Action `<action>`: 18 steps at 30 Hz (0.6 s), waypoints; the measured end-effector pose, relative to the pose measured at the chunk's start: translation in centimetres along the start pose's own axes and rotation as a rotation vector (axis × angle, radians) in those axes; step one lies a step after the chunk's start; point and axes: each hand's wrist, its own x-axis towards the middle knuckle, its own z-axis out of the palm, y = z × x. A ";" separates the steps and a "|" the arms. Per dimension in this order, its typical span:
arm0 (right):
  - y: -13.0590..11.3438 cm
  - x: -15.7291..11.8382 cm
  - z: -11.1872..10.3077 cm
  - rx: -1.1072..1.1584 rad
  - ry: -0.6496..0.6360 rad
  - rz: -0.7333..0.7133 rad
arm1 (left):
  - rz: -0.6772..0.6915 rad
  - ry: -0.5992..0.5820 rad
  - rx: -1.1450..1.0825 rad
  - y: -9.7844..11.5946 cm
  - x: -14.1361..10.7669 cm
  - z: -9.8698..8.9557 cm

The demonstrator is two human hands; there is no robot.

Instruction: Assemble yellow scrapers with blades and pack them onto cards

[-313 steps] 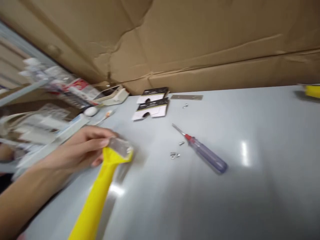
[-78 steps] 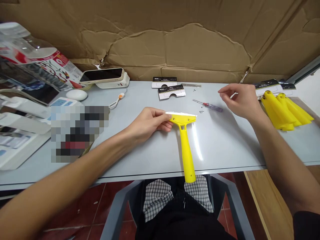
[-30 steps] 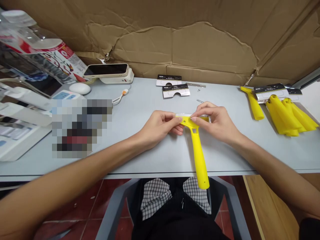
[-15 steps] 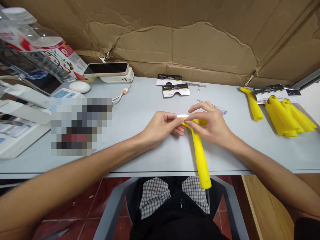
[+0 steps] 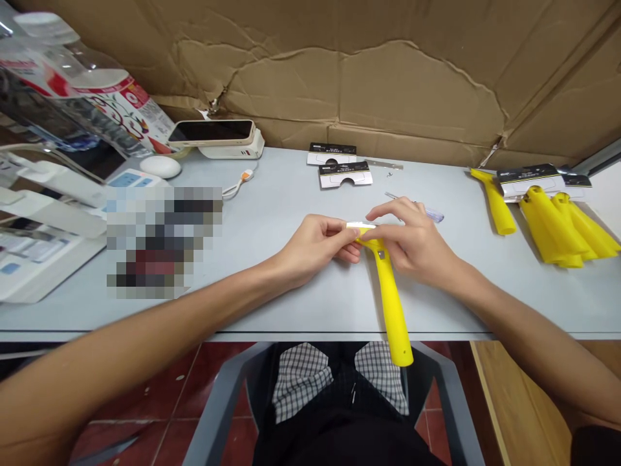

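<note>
A yellow scraper (image 5: 392, 304) with a pale metal blade (image 5: 359, 225) along its head lies between my hands, its handle reaching over the table's front edge. My left hand (image 5: 315, 249) is closed on the left end of the head, thumb on top. From the right, my right hand (image 5: 405, 236) has its index fingertip on the head by the blade; its thumb is mostly hidden. A tiny metal piece (image 5: 381, 254) shows at the handle's neck. Beyond my right hand lies a screwdriver (image 5: 433, 214) with a clear handle, partly covered by the fingers.
Black-and-white cards (image 5: 345, 175), a flat metal strip (image 5: 385, 165) and a tiny metal part (image 5: 389, 174) lie behind. Several yellow scrapers (image 5: 553, 226) sit at right. A phone (image 5: 213, 132), white mouse (image 5: 160, 167) and bottle (image 5: 121, 107) occupy the left. Cardboard (image 5: 378, 84) lines the back.
My right thumb and fingertips have shifted slightly on the scraper head, and the metal piece at the neck now shows. My left hand keeps its hold. The view has moved slightly.
</note>
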 end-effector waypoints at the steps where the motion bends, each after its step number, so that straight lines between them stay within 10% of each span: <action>1: 0.0 0.0 0.0 0.021 0.004 0.006 | -0.001 -0.002 0.001 0.0 0.0 0.0; 6: 0.1 0.5 -0.5 0.336 0.094 0.401 | -0.007 -0.018 0.012 0.4 0.2 -0.3; 10: 0.4 0.9 -1.3 0.682 -0.116 0.798 | -0.001 -0.085 0.035 0.5 0.5 -0.7; 18: 0.7 0.9 -1.0 0.967 -0.039 0.940 | 0.012 -0.045 -0.001 0.7 0.9 -0.4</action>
